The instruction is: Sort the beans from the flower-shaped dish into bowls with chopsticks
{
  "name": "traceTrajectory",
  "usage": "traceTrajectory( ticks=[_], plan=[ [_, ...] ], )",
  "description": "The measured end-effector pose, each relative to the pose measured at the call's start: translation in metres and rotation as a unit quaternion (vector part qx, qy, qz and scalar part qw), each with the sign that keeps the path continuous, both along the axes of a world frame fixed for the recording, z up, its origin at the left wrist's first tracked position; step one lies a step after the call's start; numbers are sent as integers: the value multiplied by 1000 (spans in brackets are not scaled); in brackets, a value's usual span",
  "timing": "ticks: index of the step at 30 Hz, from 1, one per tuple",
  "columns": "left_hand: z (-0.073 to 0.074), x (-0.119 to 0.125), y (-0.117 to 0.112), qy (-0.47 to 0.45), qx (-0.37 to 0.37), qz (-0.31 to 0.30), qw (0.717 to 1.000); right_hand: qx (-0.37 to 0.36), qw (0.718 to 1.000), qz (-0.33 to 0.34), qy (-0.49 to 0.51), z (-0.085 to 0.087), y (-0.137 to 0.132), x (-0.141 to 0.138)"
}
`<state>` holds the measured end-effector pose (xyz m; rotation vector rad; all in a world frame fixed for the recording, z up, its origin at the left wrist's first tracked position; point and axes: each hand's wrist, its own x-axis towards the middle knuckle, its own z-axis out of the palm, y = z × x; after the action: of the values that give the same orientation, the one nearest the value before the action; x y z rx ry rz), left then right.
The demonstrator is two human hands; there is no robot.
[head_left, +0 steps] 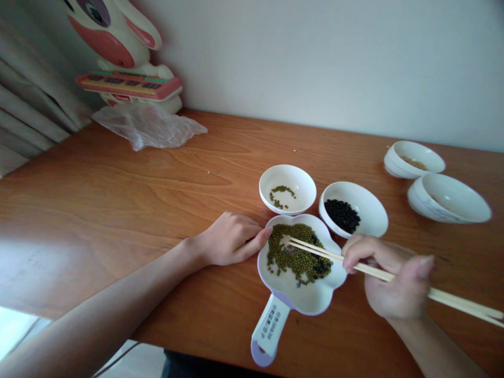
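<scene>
My right hand is closed around a pair of wooden chopsticks, whose tips rest among the beans at the upper middle of a flower-shaped white dish with a lilac handle. The dish holds a heap of green mung beans mixed with some black beans. My left hand lies on the table with fingers curled, one fingertip touching the dish's left rim. Behind the dish stand a small white bowl with a few green beans and another white bowl with black beans.
Two more white bowls sit at the far right of the wooden table. A crumpled clear plastic bag and a rabbit-shaped toy are at the back left by the wall. Curtains hang at the left.
</scene>
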<state>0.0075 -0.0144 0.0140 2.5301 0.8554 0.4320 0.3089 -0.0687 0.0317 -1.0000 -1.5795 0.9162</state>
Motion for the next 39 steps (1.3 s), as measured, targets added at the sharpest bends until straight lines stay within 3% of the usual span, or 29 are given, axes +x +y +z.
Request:
traceTrajectory(
  ticks=[8,15,20,28,39],
  plan=[
    [2,0,0,7,-4,1,1000,58,997,-18,56,-11,-2,-1],
    [-1,-1,0,15,-3,3,1000,97,993,-24,62,-1,-2,-7],
    [-1,-1,-1,14,-11,1,1000,136,988,-16,64,3,-5,4],
    [-1,-2,0,19,-8,3,1000,96,993,-26,70,10,-4,14],
    [-1,0,-1,18,-5,5,1000,89,995,-6,-46,5,5,4]
  ],
)
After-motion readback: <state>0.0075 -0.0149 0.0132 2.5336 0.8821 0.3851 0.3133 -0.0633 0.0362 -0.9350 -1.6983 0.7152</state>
